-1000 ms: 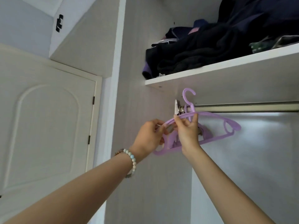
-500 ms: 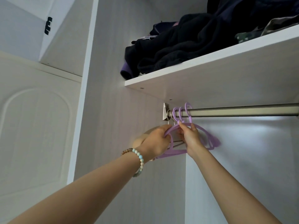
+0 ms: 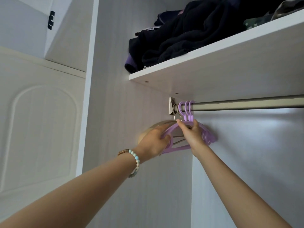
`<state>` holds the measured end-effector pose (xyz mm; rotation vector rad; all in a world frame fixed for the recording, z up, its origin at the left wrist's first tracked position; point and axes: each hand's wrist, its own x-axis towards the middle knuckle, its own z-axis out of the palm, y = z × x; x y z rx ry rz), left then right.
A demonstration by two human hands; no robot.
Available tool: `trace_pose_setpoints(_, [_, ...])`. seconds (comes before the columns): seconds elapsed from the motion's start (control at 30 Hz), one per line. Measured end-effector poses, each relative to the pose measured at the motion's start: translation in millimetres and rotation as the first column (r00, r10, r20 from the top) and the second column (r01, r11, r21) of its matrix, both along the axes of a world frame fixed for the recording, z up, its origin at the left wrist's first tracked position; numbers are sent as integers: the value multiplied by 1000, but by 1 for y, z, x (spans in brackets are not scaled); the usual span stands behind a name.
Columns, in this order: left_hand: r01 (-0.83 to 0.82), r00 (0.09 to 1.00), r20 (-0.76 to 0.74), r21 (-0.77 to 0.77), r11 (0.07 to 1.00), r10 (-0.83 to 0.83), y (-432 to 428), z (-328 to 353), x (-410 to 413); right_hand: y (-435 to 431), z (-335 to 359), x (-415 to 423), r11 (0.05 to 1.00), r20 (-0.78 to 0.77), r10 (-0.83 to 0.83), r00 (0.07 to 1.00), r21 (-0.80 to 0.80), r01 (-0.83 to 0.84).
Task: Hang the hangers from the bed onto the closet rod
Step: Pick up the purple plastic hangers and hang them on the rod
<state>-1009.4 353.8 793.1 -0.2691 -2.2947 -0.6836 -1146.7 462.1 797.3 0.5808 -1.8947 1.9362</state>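
Three purple plastic hangers (image 3: 209, 137) hang by their hooks (image 3: 186, 109) at the far left end of the metal closet rod (image 3: 246, 104), bunched together. A wooden hanger (image 3: 148, 130) with a metal hook hangs behind them, against the closet's side wall. My left hand (image 3: 154, 142) grips the left shoulder of the purple hangers. My right hand (image 3: 191, 134) pinches their top just below the hooks. The bed is out of view.
A white shelf (image 3: 213, 63) sits right above the rod, piled with dark folded clothes (image 3: 181, 33). The closet side panel (image 3: 111, 162) is at left, a white door (image 3: 41, 129) beyond it. The rod to the right carries nothing.
One second ago a purple hanger's hook was above the rod. Its hook now sits on the rod beside the others. Both hands stay on the bunch, and the view has tilted upward.
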Motion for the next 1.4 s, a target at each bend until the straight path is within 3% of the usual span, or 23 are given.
trace_pose_setpoints(0.17, [9,1000,-9,96,995,-8,-18,10,28,-4,8,46,997,-228,-77,971,-2,78])
trace_pose_setpoints(0.27, [-33,991,-132,25,999,36,-36,19,56,-13,14,82,998,-309,-41,950,40,56])
trace_pose_setpoints(0.5, [-215,933,-298,-14,977,201,-112,27,157,-77,18,175,988,-400,137,906,122,-95])
trace_pose_setpoints(0.7, [-499,850,-227,-57,865,476,-222,-3,277,-185,2,273,911,-432,391,813,307,-275])
trace_pose_setpoints(0.9, [-762,647,-42,-50,645,761,-340,-71,427,-333,-56,395,763,-347,618,705,480,-433])
trace_pose_setpoints(1.07, [-893,440,144,-40,449,887,-422,-158,573,-447,-135,517,556,-169,791,588,602,-573])
trace_pose_setpoints(1.23, [-970,213,342,-36,240,915,-468,-270,717,-530,-240,645,326,24,890,455,663,-674])
trace_pose_setpoints(1.4, [-992,-22,569,-115,53,822,-475,-398,856,-576,-359,765,71,227,922,313,697,-714])
